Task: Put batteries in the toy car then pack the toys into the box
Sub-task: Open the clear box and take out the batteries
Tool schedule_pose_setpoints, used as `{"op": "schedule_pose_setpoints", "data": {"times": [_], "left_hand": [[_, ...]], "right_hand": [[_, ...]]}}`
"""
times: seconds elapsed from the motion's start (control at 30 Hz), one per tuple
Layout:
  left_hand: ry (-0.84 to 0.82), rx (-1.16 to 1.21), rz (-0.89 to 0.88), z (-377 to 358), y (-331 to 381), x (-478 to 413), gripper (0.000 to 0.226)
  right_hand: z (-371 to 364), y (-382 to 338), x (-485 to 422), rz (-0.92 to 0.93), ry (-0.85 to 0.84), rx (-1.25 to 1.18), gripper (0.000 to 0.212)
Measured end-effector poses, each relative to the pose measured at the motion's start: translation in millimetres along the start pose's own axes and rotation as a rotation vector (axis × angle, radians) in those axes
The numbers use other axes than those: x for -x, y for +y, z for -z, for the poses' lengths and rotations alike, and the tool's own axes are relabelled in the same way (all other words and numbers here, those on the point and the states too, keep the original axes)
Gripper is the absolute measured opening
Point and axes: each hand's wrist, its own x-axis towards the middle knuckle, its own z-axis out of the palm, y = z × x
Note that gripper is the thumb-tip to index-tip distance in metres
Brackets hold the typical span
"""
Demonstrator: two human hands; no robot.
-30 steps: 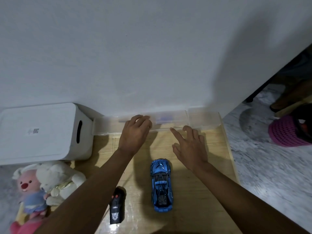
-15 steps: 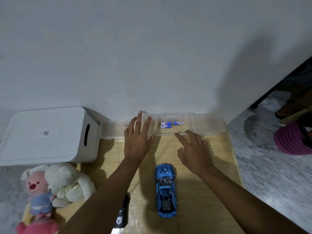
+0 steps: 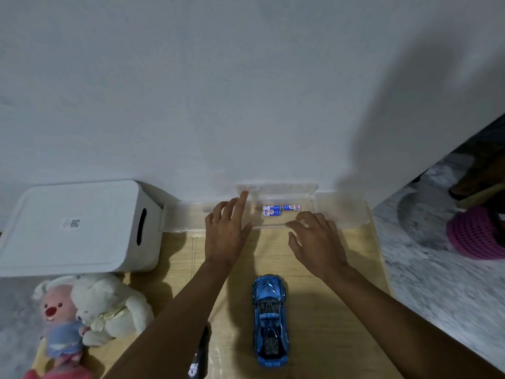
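Note:
A clear plastic case (image 3: 341, 212) lies along the wall at the back of the wooden table, its middle lid (image 3: 276, 188) raised against the wall. Blue and white batteries (image 3: 278, 210) lie inside it. My left hand (image 3: 228, 232) has straight fingers, one fingertip touching the raised lid. My right hand (image 3: 317, 242) rests with spread fingers on the case's front edge. The blue toy car (image 3: 270, 318) stands on the table below my hands. A black remote (image 3: 200, 356) lies partly under my left forearm.
A white lidded storage box (image 3: 73, 228) stands at the left. Two plush toys, a pink one (image 3: 58, 321) and a white one (image 3: 109, 305), lie in front of it. A pink basket (image 3: 475, 233) sits on the marble floor to the right of the table edge.
My left hand lifted the case's middle lid up against the wall, uncovering the batteries. The right hand stayed by the front edge. The view shifted slightly down.

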Motion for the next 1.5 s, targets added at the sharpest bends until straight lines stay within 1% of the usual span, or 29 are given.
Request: {"op": "schedule_pose_setpoints", "data": {"times": [0.07,0.1,0.23,0.33,0.43,0.57,0.63,0.73,0.8,0.87,0.93,1.03,1.13,1.23,1.3,1.37,1.47,1.5], "left_hand": [[-0.003,-0.002,-0.002,0,0,-1,0.081],[-0.003,-0.006,-0.002,0,-1,-1,0.083],[-0.013,-0.011,-0.003,-2,-4,-4,0.087],[-0.032,0.019,-0.01,-2,-5,-4,0.085],[-0.045,0.047,-0.007,0,-4,-3,0.082],[-0.049,0.051,0.001,2,-2,-3,0.084],[-0.055,0.057,0.0,2,-2,-3,0.084],[-0.05,0.017,-0.008,3,-3,-4,0.089],[-0.035,-0.005,-0.009,3,-3,-4,0.091],[-0.027,-0.018,-0.011,3,-4,-5,0.092],[-0.028,-0.029,-0.013,3,-4,-5,0.093],[-0.014,-0.029,-0.009,3,-2,-4,0.093],[-0.018,-0.05,-0.002,4,-2,-4,0.094],[-0.01,-0.065,0.002,4,-2,-4,0.094],[-0.013,-0.073,0.0,4,-1,-3,0.094],[-0.009,-0.068,0.003,3,-1,-4,0.094],[-0.015,-0.063,0.009,2,-2,-4,0.094],[-0.019,-0.06,0.012,2,-2,-4,0.094]], "right_hand": [[1,-5,-20,0.017,-0.001,-0.042,0.029],[2,-8,-31,0.027,-0.038,-0.062,0.029],[3,-21,-73,0.012,-0.296,-0.151,0.029],[-4,-28,-90,-0.028,-0.393,-0.118,0.025],[-11,-33,-97,-0.037,-0.396,-0.062,0.021],[-11,-35,-100,-0.004,-0.394,-0.006,0.02],[-5,-33,-97,-0.031,-0.394,-0.078,0.018],[5,-25,-84,-0.117,-0.331,-0.327,0.014],[11,-18,-72,-0.145,-0.275,-0.454,0.02],[17,-13,-64,-0.15,-0.265,-0.478,0.023],[23,-9,-58,-0.137,-0.28,-0.446,0.024],[27,-6,-55,-0.143,-0.308,-0.361,0.02],[28,-6,-60,-0.167,-0.306,-0.264,0.023],[24,-6,-68,-0.09,-0.312,-0.083,0.014],[23,-7,-71,-0.052,-0.343,-0.009,0.009],[21,-6,-73,-0.037,-0.36,0.019,0.016],[15,-7,-78,-0.018,-0.387,-0.014,0.035],[12,-8,-81,-0.012,-0.395,-0.011,0.037]]}}
